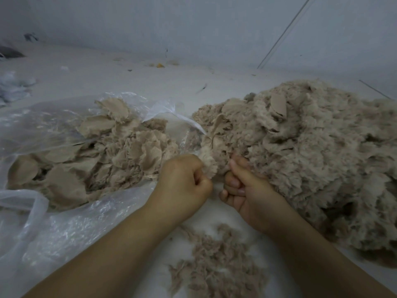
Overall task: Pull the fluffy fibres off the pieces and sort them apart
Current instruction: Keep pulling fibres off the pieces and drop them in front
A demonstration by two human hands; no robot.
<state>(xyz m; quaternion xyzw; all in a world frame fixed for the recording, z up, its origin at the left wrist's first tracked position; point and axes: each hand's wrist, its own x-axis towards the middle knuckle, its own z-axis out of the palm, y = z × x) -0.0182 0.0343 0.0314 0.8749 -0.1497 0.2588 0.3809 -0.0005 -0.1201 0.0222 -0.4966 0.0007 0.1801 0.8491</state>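
While both hands work at the middle of the head view, the step in hand looks like the stripping itself: one fluffy piece is pinched between them and its fibres are about to be drawn off. The left hand is curled into a near fist, fingers closed on the lower edge of that piece. The right hand is also curled tight, fingertips bent into the palm, seemingly gripping a tuft at the piece's other side and touching the foot of the big unsorted heap on the right; exactly what it pinches is hidden by its own fingers.

To the left, flat stripped backings lie piled on a clear plastic bag spread over the pale surface. Near the forearms, a loose scatter of pulled fibres lies on the surface.

Judging by the heap's size against the two sorted lots, much work remains. The next move calls for the hands to pull apart firmly, then drop fluff near the scatter and the bare backing onto the bag.
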